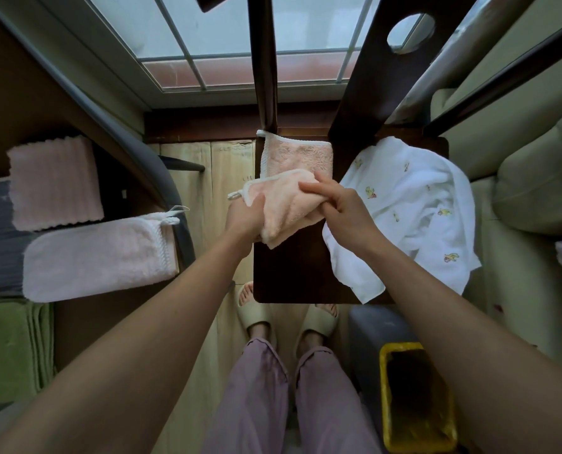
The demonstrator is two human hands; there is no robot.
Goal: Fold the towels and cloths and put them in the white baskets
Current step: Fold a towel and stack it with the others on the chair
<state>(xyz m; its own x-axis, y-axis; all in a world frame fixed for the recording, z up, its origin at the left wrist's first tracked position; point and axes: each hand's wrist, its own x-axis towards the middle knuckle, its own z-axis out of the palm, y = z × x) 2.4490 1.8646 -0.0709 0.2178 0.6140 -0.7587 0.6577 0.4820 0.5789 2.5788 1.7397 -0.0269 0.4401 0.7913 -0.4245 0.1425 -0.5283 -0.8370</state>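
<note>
A small peach cloth [283, 208] with a white edge and loop is held above the dark wooden chair seat [289, 276]. My left hand [243, 217] grips its left side from below. My right hand [335, 204] pinches its right side from above. A second peach cloth [297, 155] lies flat at the back of the seat. A white towel with small duck prints [407, 217] lies crumpled over the seat's right part. On the left lie a folded pink ribbed towel [55, 181] and a folded pale pink towel [99, 257]. No white basket is in view.
The chair's dark backrest [371, 77] rises toward a window. A green folded cloth [11, 348] lies at lower left. A yellow bin [417, 398] stands on the floor at lower right. Beige cushions [535, 191] fill the right side. My feet in slippers [286, 316] stand before the chair.
</note>
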